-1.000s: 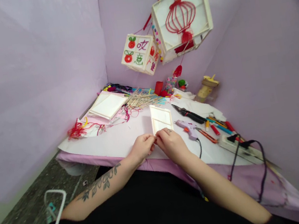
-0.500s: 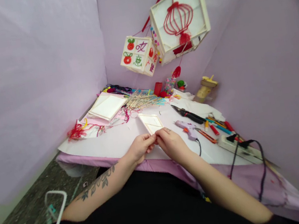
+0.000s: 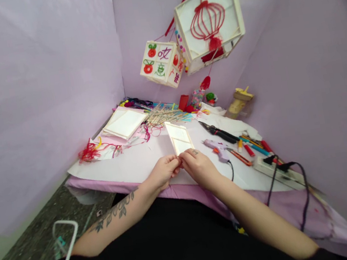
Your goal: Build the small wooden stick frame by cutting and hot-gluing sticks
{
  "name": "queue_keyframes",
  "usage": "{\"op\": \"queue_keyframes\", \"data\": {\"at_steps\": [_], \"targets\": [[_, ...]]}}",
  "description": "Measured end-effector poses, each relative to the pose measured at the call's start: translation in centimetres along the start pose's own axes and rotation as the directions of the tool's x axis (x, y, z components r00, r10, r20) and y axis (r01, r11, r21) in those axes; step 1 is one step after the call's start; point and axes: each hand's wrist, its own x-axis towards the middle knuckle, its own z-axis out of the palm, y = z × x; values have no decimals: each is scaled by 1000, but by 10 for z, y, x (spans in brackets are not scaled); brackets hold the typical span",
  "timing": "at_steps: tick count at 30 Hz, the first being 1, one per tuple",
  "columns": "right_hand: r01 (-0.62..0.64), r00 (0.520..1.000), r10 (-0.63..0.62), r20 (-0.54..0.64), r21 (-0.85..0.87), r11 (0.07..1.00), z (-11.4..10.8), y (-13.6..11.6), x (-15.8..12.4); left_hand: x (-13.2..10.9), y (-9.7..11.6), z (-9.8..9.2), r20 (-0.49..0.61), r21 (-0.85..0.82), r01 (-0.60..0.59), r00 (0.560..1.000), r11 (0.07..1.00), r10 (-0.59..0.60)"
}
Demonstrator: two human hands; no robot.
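A small white panel framed with pale wooden sticks [image 3: 179, 137] stands tilted above the white paper sheet [image 3: 132, 160] on the table. My left hand [image 3: 164, 172] and my right hand [image 3: 199, 167] meet at its lower edge, both with fingers pinched closed on the frame. A tattoo shows on my left forearm. A purple glue gun [image 3: 216, 148] lies just right of my right hand.
Two paper lanterns hang at the back: a small cube [image 3: 161, 64] with red fruit and characters, and a larger one [image 3: 209, 21] with a red lantern drawing. Stacked white panels [image 3: 124, 123], loose sticks [image 3: 164, 116], red thread [image 3: 89, 152], pens [image 3: 251, 146], black cutters [image 3: 218, 131] and a power strip [image 3: 281, 174] lie about.
The framed panel was upright facing me, tipped back nearly flat half a second ago, and now stands raised again, tilted left. Both hands stayed pinched at its lower edge.
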Motion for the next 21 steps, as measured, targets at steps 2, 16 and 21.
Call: {"op": "queue_keyframes", "data": {"at_steps": [2, 16, 21], "targets": [[-8, 1000, 8, -22, -25, 1000, 3, -2, -1, 1, -2, 1, -12, 1, -18, 1000, 1000, 18], [-100, 989, 84, -124, -131, 986, 10, -17, -2, 1, -6, 5, -123, 60, -48, 991, 997, 55], [-75, 986, 53, -158, -138, 988, 9, -18, -2, 2, -7, 4, -97, 29, -36, 994, 999, 39]]}}
